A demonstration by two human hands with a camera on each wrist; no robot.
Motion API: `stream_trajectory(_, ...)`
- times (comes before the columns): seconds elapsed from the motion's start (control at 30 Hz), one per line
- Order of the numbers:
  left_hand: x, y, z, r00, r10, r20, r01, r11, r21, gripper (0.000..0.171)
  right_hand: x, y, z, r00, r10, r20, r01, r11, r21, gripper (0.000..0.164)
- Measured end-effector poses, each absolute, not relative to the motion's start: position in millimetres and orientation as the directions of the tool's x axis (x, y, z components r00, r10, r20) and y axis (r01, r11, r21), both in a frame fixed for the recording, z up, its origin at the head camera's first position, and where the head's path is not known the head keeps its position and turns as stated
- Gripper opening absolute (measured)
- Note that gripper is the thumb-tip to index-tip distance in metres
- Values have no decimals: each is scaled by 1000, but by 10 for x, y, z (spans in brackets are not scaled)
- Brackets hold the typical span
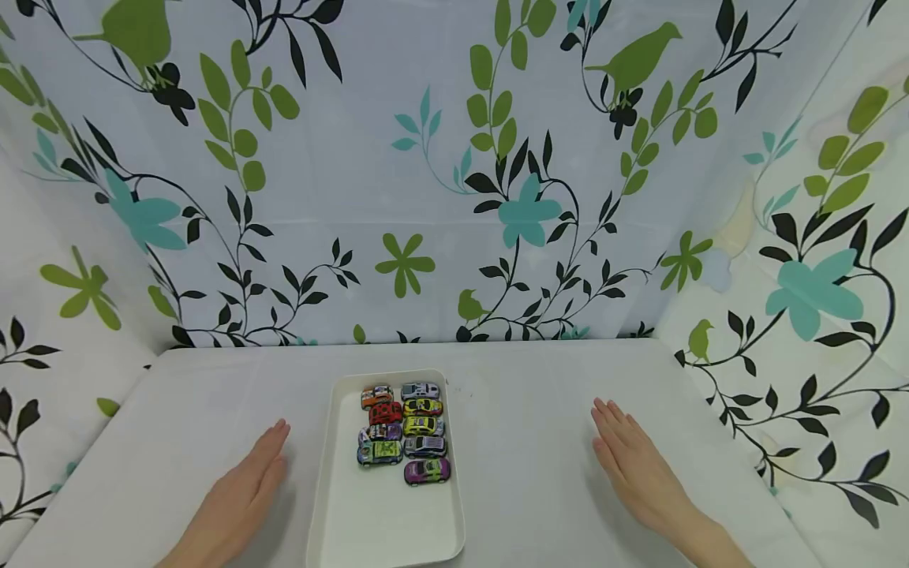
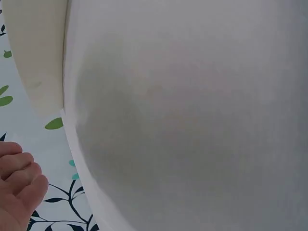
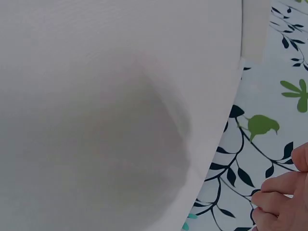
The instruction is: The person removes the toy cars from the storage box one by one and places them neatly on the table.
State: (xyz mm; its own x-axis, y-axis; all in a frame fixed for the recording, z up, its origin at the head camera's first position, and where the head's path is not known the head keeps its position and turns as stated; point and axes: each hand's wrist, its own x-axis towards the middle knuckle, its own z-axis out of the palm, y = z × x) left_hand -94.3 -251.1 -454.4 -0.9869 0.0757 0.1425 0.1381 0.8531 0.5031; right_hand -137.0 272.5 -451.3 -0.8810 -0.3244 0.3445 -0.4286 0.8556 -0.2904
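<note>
A white rectangular tray [image 1: 383, 517] lies on the table between my two hands. Several small toy cars are grouped in its far half in two rough columns, among them a red car [image 1: 386, 412], a yellow car [image 1: 423, 426], a green-and-blue car [image 1: 379, 452] and, nearest, a purple car [image 1: 428, 471]. To the left of the tray is my left hand [image 1: 237, 493], its fingers extended and touching no car. My right hand [image 1: 642, 473] is well to the tray's right, fingers also straight, holding nothing. Both wrist views show mostly pale tabletop, with fingertips at the lower corners.
The white table [image 1: 525, 450] has its far edge against a hanging cloth [image 1: 369, 173] printed with leaves, birds and flowers. Similar patterned cloth flanks the table at left and right. Within the tray, the cars sit close together, some touching.
</note>
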Motion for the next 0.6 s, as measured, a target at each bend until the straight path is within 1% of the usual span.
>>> stream_trajectory(0.1, -992, -2447, -4530, -993, 70, 92, 111, 798, 592, 55, -1400, 2605, -4502, -878, -339, 339, -444, 842, -306, 46)
stream_trajectory(0.17, -1032, -2403, -4526, -997, 66, 26, 67, 745, 664, 59, -1418, 2512, -4499, -870, -355, 343, -463, 828, -317, 45)
stream_trajectory(0.27, -1082, -2343, -4538, -996, 72, -54, 2, 623, 782, 62, -1423, 2351, -4499, -857, -370, 358, -489, 803, -340, 44)
stream_trajectory(0.37, -1113, -2296, -4575, -993, 79, -83, -36, 477, 878, 61, -1409, 2173, -4495, -846, -381, 373, -511, 779, -364, 43)
stream_trajectory(0.5, -1127, -2270, -4638, -992, 75, -101, -69, 340, 938, 62, -1380, 1933, -4472, -852, -399, 340, -517, 749, -416, 43)
stream_trajectory(0.6, -1149, -2275, -4677, -989, 92, -116, -84, 298, 951, 65, -1373, 1776, -4461, -866, -409, 288, -500, 736, -456, 43)
